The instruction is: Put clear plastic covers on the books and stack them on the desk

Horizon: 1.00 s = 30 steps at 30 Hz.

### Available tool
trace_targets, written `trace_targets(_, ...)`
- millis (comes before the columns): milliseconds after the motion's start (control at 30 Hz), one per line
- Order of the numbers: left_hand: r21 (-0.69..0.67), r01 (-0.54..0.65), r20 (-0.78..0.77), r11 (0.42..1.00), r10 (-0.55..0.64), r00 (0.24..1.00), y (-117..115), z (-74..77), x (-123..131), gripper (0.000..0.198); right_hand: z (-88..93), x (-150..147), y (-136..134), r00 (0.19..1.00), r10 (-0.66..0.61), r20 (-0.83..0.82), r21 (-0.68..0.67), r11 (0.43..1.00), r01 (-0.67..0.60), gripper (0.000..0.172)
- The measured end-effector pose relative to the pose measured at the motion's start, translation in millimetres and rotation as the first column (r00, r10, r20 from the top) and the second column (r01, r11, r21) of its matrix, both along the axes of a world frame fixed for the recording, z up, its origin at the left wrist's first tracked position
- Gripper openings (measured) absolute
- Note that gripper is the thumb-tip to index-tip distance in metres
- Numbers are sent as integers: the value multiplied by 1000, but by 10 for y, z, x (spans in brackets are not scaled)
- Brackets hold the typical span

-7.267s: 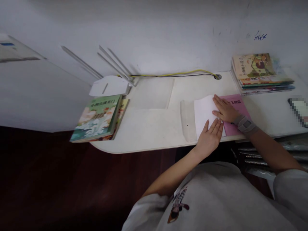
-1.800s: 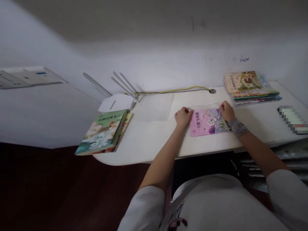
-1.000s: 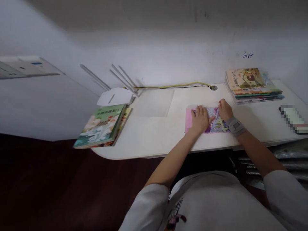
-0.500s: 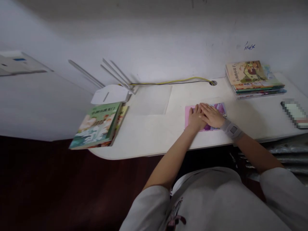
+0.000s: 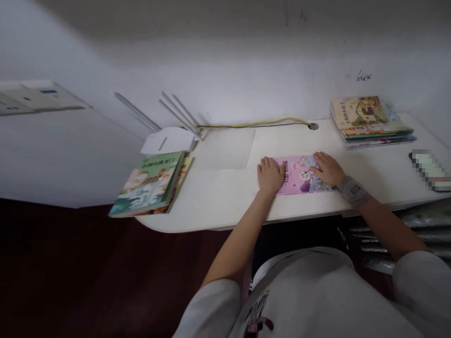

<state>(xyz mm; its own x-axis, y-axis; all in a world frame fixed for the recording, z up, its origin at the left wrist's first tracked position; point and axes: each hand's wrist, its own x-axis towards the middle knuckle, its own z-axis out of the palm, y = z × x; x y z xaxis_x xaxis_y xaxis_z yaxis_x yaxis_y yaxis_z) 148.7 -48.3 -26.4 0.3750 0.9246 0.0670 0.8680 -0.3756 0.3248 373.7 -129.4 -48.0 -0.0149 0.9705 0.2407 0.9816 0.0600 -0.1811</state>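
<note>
Head | pink book (image 5: 299, 176) between left hand (image 5: 270, 176) and right hand (image 5: 328, 169) | both unclenched, touching its ends

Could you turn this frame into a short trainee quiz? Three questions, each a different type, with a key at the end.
1. Multiple choice: what do the left hand and the right hand both touch?
A) the white router
B) the pink book
C) the stacked books
2. True or false: the grey wristband sits next to the right hand, not the left.
3. Fill in: the yellow cable runs along the back of the white desk to a round ____.

Key: 1. B, the pink book; 2. true; 3. hole.
</note>
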Motion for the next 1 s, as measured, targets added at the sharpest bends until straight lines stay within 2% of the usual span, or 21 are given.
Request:
trace_targets(67, 2, -2, 106, 1000, 2, 994, 35, 27, -17, 46, 15, -5, 5, 1000, -9, -6, 4, 1000, 10, 57)
trace_targets(133, -41, -18, 291, 999, 29, 956, 83, 64, -40, 36, 39, -13, 4, 999, -33, -22, 9, 999, 33, 51)
trace_targets(233, -214, -29, 593, 976, 153, 790, 160, 118, -57, 36, 67, -28, 5, 997, -48, -54, 27, 998, 50, 43)
trace_targets(300, -348, 63, 716, 935, 222, 661, 215, 144, -52, 53, 75, -27, 13, 996, -51, -74, 48, 997, 55, 40)
trace_targets(367, -430, 230, 788, 873, 239, 567, 279, 165, -45, 69, 82, -9, 30, 994, -56, -99, 76, 995, 64, 38)
trace_targets(400, -449, 310, 812, 838, 238, 532, 315, 175, -44, 71, 90, 7, 41, 992, -55, -114, 92, 994, 65, 38)
trace_targets(467, -470, 419, 838, 777, 243, 488, 386, 198, -55, 62, 125, 52, 69, 989, -29, -144, 123, 991, 47, 38)
trace_targets(533, -482, 449, 839, 753, 249, 484, 437, 228, -79, 45, 188, 106, 96, 985, 18, -170, 150, 989, 8, 37)
trace_targets(633, -471, 405, 820, 784, 220, 528, 449, 276, -116, 30, 313, 184, 119, 975, 84, -205, 170, 984, -49, 32)
trace_targets(900, -354, 221, 769, 909, 149, 622, 363, 339, -119, 20, 632, 270, 71, 906, 151, -395, 94, 988, -124, 25)
trace_targets(1000, -347, 258, 794, 902, 136, 592, 386, 350, -148, 22, 755, 270, 65, 870, 137, -474, 113, 989, -94, 24)
